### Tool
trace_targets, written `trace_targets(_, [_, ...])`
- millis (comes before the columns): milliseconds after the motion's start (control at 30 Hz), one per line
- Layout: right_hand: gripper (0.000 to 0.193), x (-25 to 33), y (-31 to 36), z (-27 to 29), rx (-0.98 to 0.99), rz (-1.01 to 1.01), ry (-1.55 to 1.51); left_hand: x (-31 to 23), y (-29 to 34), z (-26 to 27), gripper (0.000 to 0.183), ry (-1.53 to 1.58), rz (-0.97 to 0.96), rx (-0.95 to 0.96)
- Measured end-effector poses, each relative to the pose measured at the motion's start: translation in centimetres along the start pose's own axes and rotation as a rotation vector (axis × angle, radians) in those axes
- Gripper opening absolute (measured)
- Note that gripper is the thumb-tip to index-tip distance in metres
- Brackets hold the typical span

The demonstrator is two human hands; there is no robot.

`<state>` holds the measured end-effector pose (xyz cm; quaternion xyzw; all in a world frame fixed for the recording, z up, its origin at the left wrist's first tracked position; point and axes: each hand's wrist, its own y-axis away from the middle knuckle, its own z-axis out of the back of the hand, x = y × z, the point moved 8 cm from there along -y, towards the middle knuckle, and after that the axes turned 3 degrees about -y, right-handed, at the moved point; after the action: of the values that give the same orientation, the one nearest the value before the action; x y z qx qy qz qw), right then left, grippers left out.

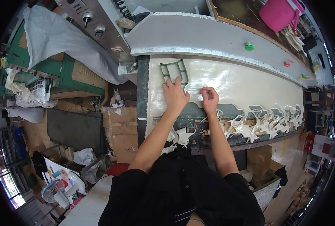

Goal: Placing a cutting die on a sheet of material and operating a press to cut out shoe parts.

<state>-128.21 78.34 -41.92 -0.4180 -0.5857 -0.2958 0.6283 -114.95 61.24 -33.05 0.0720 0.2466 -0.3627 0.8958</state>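
A green metal cutting die (pixel 184 72), an open frame with crossbars, lies on a glossy cream sheet (pixel 227 79) near its left end. My left hand (pixel 175 94) grips the near part of the die, its fingers over the frame and its thumb at the right side. To the right, my right hand (pixel 210 98) hovers just over the sheet's cut near edge, apart from the die. Its fingers are curled in with the tips close together; what they hold, if anything, cannot be made out. Cream offcuts (pixel 246 126) with cut-out holes hang along the near edge beside my right forearm.
A grey press beam (pixel 212 35) with a green button (pixel 249 46) spans the far side. A control panel (pixel 96 26) stands at the far left. On the machine top sits a pink container (pixel 278 15). More scraps (pixel 182 136) lie between my forearms.
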Motion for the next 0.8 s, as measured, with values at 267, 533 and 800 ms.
trace_targets(267, [0.091,3.6,0.4,0.3,-0.103,0.275,0.140,3.2,-3.4,1.9,0.055,0.153,-0.534,0.334])
trace_targets(533, [0.052,5.2,0.2,-4.5,0.273,0.263,0.752,9.5,-0.6,2.2,0.064,0.247,-0.117,-0.041])
trace_targets(800, [0.048,3.0,1.8,-2.4,0.303,0.095,0.523,10.7,2.8,1.1,0.077,0.274,-0.033,-0.216])
